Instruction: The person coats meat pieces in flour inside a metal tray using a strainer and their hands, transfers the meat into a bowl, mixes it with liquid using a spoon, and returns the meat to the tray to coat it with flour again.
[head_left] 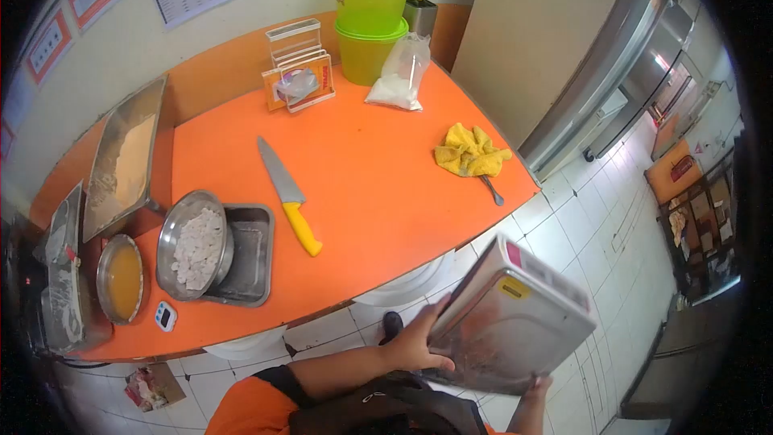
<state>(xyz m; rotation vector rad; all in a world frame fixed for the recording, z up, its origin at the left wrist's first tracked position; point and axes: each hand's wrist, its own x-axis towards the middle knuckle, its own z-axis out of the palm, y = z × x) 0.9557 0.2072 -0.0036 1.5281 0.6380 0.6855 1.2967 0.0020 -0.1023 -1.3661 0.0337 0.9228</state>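
One steel-faced box [511,318], tilted between left grip [415,344], part-spread and clasping its side edge, and right grip [535,393], curled at its lower corner; best supported evenly, clear of desk [362,193] beyond left grip.

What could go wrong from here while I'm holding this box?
If the left hand or right hand slips, the metallic box could fall to the tiled floor. The knife lies uncovered on the table and might cut someone reaching across. The steel bowl sits partly over the tray, so a bump could tip it.
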